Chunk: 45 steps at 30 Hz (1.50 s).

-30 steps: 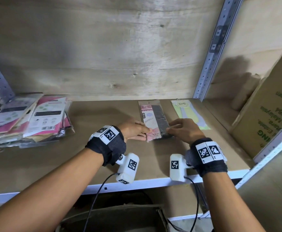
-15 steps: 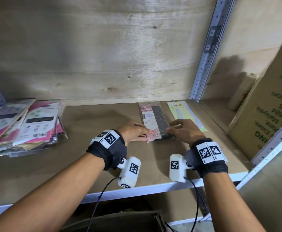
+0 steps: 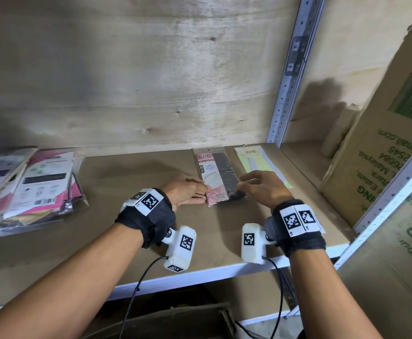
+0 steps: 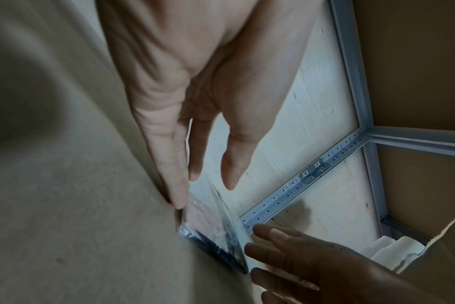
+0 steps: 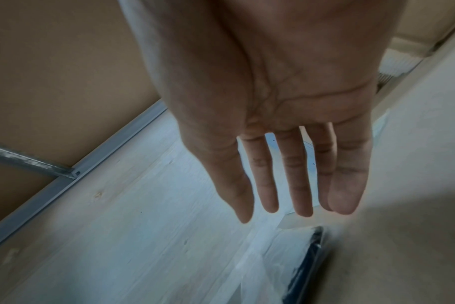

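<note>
**While both hands fuss over it: how that pink packet will handle**

Since it's just a flat plastic sleeve with cloth and a card inside, the packet point(image 3: 218, 178) looks feather-light, floppy and slick. It'll likely skate on the shelf point(image 3: 126, 199) at the lightest nudge and sag if picked up by one end. Nothing fragile, by the look of it. Best bet for a hold is to pinch the two long edges near the closer end. The card header at the far end would also do, since it should be stiffer.

It lies flat in the middle of the head view, just beside a yellow packet point(image 3: 256, 165) on its right and well apart from the stack point(image 3: 33, 184) at the left edge of the frame. Long axis runs from lower centre up toward the back wall, leaning a touch to the upper left. The header with the logo points at the wall.

The person's left hand point(image 3: 184, 192) has straight fingers point(image 4: 177, 185) laid against the packet's left edge, gripping nothing. Right hand point(image 3: 263, 189) sits at the right edge, fingers loosely extended and together, holding nothing. Whether they actually touch the plastic can't be told.
</note>
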### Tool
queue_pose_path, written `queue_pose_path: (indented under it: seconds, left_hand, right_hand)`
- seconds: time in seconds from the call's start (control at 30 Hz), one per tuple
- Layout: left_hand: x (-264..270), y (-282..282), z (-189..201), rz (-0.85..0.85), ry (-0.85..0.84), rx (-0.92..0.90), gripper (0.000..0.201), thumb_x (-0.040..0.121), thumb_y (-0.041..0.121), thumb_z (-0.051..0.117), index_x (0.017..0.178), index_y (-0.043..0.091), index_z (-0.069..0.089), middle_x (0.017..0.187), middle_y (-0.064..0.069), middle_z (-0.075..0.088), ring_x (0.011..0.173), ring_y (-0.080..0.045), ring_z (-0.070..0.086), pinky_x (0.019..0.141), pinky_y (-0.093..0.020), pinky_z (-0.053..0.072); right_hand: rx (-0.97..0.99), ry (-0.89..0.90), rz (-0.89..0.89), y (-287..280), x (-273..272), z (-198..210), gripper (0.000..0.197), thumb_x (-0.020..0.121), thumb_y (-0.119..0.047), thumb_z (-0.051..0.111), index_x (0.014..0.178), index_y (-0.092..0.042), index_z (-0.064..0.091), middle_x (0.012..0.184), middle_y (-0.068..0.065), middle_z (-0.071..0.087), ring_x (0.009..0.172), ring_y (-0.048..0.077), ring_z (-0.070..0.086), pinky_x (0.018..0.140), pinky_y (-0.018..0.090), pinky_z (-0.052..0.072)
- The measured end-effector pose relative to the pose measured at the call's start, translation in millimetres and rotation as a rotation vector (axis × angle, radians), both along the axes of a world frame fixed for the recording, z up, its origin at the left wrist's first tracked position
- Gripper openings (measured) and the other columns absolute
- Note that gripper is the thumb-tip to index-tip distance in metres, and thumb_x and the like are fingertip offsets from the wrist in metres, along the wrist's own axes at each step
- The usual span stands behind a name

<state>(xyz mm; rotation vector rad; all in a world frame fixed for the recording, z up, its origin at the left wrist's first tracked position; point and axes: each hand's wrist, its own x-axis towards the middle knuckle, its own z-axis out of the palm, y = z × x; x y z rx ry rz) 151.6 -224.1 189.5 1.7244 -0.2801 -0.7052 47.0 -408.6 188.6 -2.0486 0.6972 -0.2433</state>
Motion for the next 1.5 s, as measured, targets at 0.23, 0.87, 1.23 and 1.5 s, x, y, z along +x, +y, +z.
queue_pose_path:
  seconds: [0.23,0.87,1.23,1.5]
  left_hand:
    - [4.7,28.3,8.1,0.041,-0.054,0.002,0.006,0.089,0.003,0.068,0.095,0.003,0.069,0.105,-0.021,0.069,0.089,-0.026,0.067,0.079,-0.03,0.06]
    - [58.9,252.2,36.6,0.49,-0.35,-0.036,0.025,0.097,0.028,0.059,0.089,0.008,0.073,0.082,-0.008,0.075,0.062,-0.016,0.064,0.054,-0.021,0.047]
    - [77.0,316.6,32.5,0.583,-0.373,-0.008,0.025,0.094,0.033,0.06,0.079,0.02,0.075,0.071,0.007,0.076,0.064,-0.014,0.068,0.067,-0.031,0.051]
    - [90.7,337.5,19.1,0.583,-0.295,-0.035,0.02,0.091,0.028,0.065,0.078,0.016,0.075,0.072,0.0,0.077,0.067,-0.016,0.069,0.076,-0.034,0.059]
  right_hand:
    - [-0.044,-0.09,0.018,20.3,-1.3,15.6,0.017,0.086,-0.024,0.072,0.101,-0.019,0.071,0.094,0.001,0.075,0.084,0.016,0.07,0.079,0.033,0.059]
    - [0.254,-0.007,0.424,208.2,80.2,42.1,0.009,0.095,-0.009,0.06,0.103,-0.006,0.06,0.08,0.01,0.065,0.061,0.02,0.06,0.047,0.021,0.046]
    - [0.127,0.008,0.443,318.0,192.6,25.3,0.028,0.087,-0.038,0.072,0.078,-0.017,0.056,0.075,0.0,0.06,0.056,0.008,0.062,0.045,0.019,0.048]
    - [0.118,0.113,0.43,340.4,227.8,3.5,0.064,0.066,-0.024,0.09,0.118,0.001,0.06,0.113,0.013,0.07,0.1,0.032,0.069,0.081,0.048,0.059]
